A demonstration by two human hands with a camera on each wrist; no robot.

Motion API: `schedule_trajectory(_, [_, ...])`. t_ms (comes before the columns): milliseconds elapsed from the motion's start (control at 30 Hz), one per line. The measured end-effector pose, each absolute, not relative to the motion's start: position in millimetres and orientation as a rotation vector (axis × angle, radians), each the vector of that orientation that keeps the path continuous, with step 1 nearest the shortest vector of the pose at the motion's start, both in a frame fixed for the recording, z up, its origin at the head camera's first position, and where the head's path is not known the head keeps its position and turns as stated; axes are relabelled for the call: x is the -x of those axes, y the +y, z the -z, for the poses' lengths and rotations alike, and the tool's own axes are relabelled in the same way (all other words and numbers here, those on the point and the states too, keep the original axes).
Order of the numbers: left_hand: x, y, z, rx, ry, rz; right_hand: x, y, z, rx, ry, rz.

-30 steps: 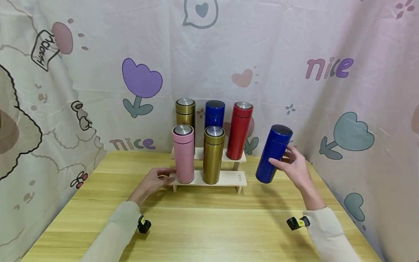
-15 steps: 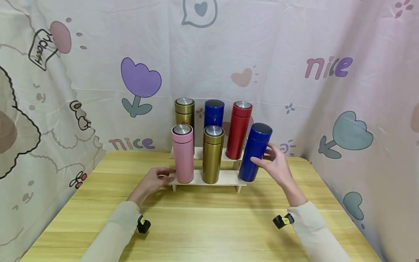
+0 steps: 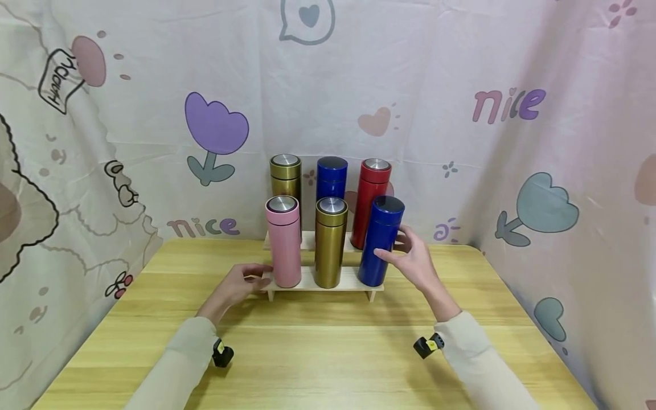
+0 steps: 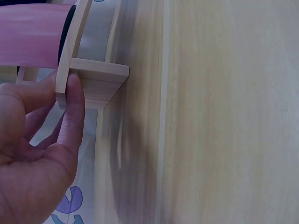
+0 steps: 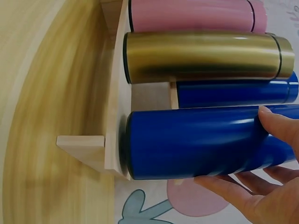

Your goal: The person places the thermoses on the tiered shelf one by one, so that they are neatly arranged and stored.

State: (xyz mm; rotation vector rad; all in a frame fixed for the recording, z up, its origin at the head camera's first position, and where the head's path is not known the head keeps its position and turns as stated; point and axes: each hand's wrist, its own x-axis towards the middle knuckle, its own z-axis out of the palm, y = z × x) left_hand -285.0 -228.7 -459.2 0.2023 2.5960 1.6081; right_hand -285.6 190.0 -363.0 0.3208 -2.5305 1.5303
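My right hand [image 3: 410,261] grips a blue thermos [image 3: 380,242] round its body, thumb on the near side. That thermos stands at the right end of the front step of a wooden two-step rack [image 3: 351,279], its base at the board in the right wrist view. With thumb and fingers my left hand [image 4: 42,135] pinches the left end of the front board [image 4: 70,51]. A pink thermos [image 3: 284,242] and a gold thermos [image 3: 330,245] stand upright on that same step.
Behind, on the higher step, stand another gold thermos [image 3: 286,173], another blue thermos [image 3: 332,176] and a red thermos [image 3: 370,199]. The rack sits toward the back of the wooden table [image 3: 307,353], before a printed curtain [image 3: 425,68].
My right hand has carried the blue thermos leftward from beside the rack onto the right end of the front step, where it now stands nearly upright. My left hand keeps its hold on the rack.
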Motion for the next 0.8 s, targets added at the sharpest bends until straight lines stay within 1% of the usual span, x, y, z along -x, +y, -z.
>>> schedule_trajectory(800, [282.4,-228.4,457.7,-0.180,2.600,-1.587,286.4,173.4,367.7,-0.344,-2.505,-1.543])
